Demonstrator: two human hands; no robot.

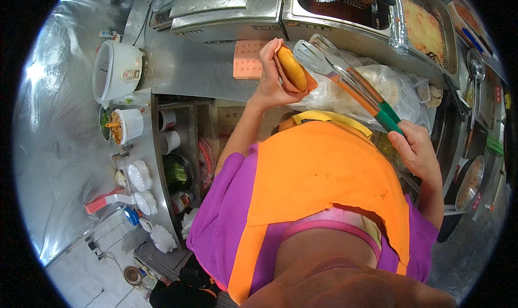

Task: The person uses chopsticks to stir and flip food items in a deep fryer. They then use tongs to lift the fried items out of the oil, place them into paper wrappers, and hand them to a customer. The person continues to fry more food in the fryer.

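Observation:
My left hand (273, 83) grips an orange-pink paper sleeve (311, 84), held upright above the steel counter's front edge. Inside it is a golden-yellow flat bread or pastry (292, 68), its rounded side showing at the opening. In my right hand (417, 152) are metal tongs (356, 87) with green grips, held by the handle end. The tongs' pale, broad tips sit apart, close to the bread's right side, with nothing between them. Below the tongs lies a clear plastic bag (382, 81) with pale, doughy-looking contents. A stack of printed paper sleeves (245, 61) rests behind my left hand.
A deep fryer (311, 31) with dark oil and a wire basket stands ahead, beside a pan of foamy yellowish contents (423, 25). At left are a white rice cooker (131, 71) and a sauce tub (133, 124). Another person (182, 294) is at lower left.

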